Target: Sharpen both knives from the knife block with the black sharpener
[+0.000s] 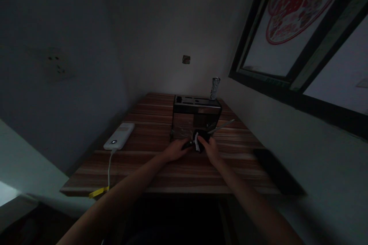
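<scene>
Both hands meet over the desk, in front of a black slotted rack (197, 101) like a knife holder. My left hand (176, 150) is closed round a short black handle (187, 145). This handle leads into a dark, flat piece (203, 134) whose exact kind is hard to make out in the dim light. My right hand (211, 149) pinches that dark piece from the other side, with a crumpled white strip (197, 141), like tissue or cloth, against it. A long pale blade-like thing (222, 126) slants up to the right just behind my right hand.
A patterned silvery tube (214, 88) stands on the rack's right end. A white power strip or adapter (119, 136) with a cable lies on the wood-grain desk (155, 126) at left, near a yellow tag (98, 192). A dark flat slab (277, 170) lies along the right edge.
</scene>
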Tool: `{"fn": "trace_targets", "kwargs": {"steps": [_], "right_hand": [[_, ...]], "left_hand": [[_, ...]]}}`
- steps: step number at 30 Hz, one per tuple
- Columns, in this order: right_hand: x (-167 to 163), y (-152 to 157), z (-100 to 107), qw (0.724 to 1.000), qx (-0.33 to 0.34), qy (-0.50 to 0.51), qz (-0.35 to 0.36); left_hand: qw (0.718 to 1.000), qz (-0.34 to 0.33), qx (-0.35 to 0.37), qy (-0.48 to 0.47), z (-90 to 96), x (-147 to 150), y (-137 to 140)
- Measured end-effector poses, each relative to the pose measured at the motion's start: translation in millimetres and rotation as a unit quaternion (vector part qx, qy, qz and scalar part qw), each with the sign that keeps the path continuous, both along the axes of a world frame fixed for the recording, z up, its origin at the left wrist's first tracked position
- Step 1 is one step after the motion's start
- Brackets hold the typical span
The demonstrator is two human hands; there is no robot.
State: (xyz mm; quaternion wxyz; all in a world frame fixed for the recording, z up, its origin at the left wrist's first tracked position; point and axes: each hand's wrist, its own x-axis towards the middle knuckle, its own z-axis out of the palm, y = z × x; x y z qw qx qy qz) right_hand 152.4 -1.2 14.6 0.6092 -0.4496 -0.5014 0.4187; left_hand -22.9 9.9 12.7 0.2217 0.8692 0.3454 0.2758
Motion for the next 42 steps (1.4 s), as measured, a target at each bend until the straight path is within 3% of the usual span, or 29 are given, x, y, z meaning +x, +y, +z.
{"fn": "trace_targets", "kwargs": {"steps": [6, 11, 22, 42], "right_hand": [[14.0, 6.0, 8.8, 0.994, 0.018, 0.089, -0.055], [24.5, 8.0, 21.6, 0.985, 0.031, 0.163, -0.051], [61.0, 19.6, 28.9, 0.941, 0.102, 0.226, -0.229], [62.9, 12.5, 41.4, 0.917, 0.121, 0.265, -0.271]], "left_hand": [[1.000, 0.015, 0.006, 0.013, 4.4, 0.3, -1.3], [0.999, 0.027, 0.013, 0.030, 3.8, 0.6, -0.6], [0.999, -0.013, 0.021, 0.022, 5.5, 0.9, -2.2], [0.999, -0.022, 0.028, 0.023, 3.7, 1.1, -0.4]]}}
